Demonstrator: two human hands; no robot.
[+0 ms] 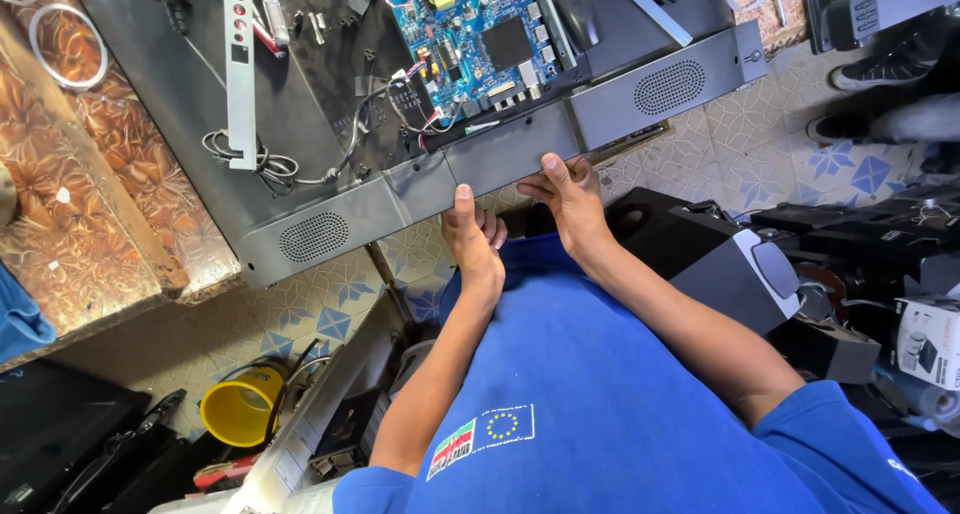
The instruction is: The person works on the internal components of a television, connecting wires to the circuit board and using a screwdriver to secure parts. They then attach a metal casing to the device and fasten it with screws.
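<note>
While both thumbs press its top, left hand [472,236] and right hand [566,196] pinch the grey panel edge [500,159], fingers curled beneath.

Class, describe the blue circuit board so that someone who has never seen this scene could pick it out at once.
Start at the big dark panel lying opened on the patterned table. At its far middle, above both hands, lies the circuit board. It alone is bright blue, studded with small parts and a black square chip.

Below me I see a pale tiled floor [760,144] with blue star patterns in bright daylight, a brown floral-patterned table [100,174] at my left, a yellow bucket [238,412] beneath it, and dark speaker boxes [720,264] crowding my right.
</note>
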